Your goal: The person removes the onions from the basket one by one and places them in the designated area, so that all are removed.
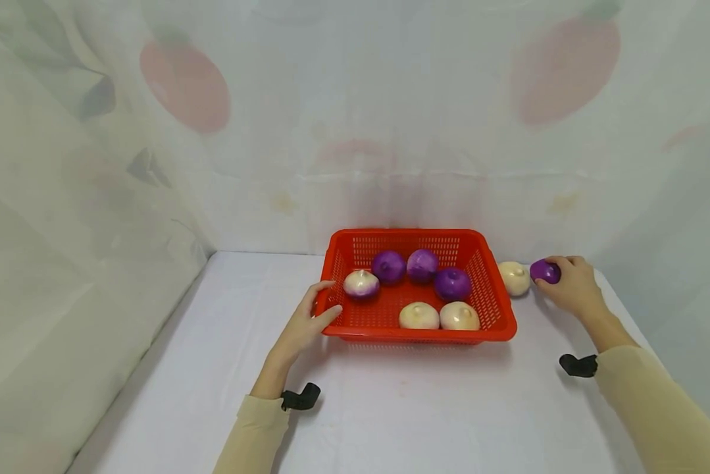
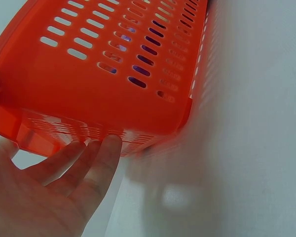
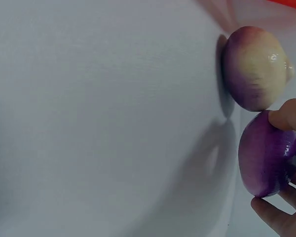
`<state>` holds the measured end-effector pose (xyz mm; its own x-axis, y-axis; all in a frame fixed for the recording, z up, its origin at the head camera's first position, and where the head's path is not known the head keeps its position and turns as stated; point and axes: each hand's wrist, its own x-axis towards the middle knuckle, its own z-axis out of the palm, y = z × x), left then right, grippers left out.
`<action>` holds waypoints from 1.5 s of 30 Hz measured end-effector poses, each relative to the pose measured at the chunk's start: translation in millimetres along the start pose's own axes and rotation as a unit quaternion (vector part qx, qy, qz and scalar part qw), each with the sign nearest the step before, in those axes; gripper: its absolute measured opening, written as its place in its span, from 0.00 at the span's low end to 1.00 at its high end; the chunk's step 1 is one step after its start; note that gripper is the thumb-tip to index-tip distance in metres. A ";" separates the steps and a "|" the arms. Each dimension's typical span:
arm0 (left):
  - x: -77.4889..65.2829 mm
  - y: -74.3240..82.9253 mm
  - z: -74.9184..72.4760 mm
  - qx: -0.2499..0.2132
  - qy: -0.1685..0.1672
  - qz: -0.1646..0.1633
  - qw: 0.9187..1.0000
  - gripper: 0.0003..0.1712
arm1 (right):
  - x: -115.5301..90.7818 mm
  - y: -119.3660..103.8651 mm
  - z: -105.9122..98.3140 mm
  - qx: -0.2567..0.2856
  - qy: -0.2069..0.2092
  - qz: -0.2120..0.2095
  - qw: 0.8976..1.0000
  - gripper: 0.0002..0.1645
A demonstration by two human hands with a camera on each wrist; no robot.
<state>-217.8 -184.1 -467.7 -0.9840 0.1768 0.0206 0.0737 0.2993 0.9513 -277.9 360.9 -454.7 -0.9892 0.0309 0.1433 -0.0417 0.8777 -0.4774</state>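
A red slotted plastic basket (image 1: 355,334) sits on the white-covered table. At its left end my left hand (image 1: 301,322) holds the side, the thumb over the rim and several fingers (image 2: 106,153) flat against the outer wall. Beyond the basket's right end, my right hand (image 1: 574,286) pinches a glossy purple turnip (image 3: 264,155) between thumb and fingers. Beside that one, nearer the basket, lies a cream turnip (image 1: 513,279) with a purple blush, its side right at the held one in the right wrist view.
Inside the basket lie purple turnips (image 1: 388,266) toward the back, a white-and-purple one (image 1: 361,284) at the left and cream ones (image 1: 418,316) at the front. A pale printed cloth (image 1: 355,99) hangs behind the table, with another cloth (image 1: 64,263) on the left.
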 end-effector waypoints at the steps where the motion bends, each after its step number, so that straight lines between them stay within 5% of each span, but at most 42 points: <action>1: 0.1 -0.4 0.4 0.000 0.000 0.001 1.000 0.37 | -0.3 1.4 1.7 -0.001 -0.001 0.001 1.000 0.36; 10: -0.5 0.0 1.1 -0.005 0.001 0.000 1.000 0.36 | -3.8 4.3 4.8 -0.012 -0.014 -0.002 1.000 0.36; 20: 0.9 -1.6 0.4 -0.005 0.002 0.004 1.000 0.36 | -0.6 -8.3 -21.4 -0.066 -0.026 -0.050 0.996 0.34; 24: 1.2 -2.4 0.5 -0.005 0.001 0.004 1.000 0.35 | -2.5 -19.5 -34.4 -0.066 -0.025 -0.054 0.996 0.33; 32: 0.5 -1.0 -1.4 -0.004 0.001 0.003 1.000 0.35 | -8.6 -49.8 -54.2 -0.045 0.042 -0.095 0.994 0.28; 45: 0.2 0.0 -1.1 -0.001 0.002 0.001 1.000 0.34 | -21.4 -104.9 -69.5 -0.020 0.062 -0.132 0.989 0.27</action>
<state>-218.2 -185.1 -467.4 -0.9844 0.1741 0.0244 0.0760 0.2966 0.9520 -242.6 301.3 -347.5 -0.9197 -0.1461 0.3644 -0.2885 0.8811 -0.3749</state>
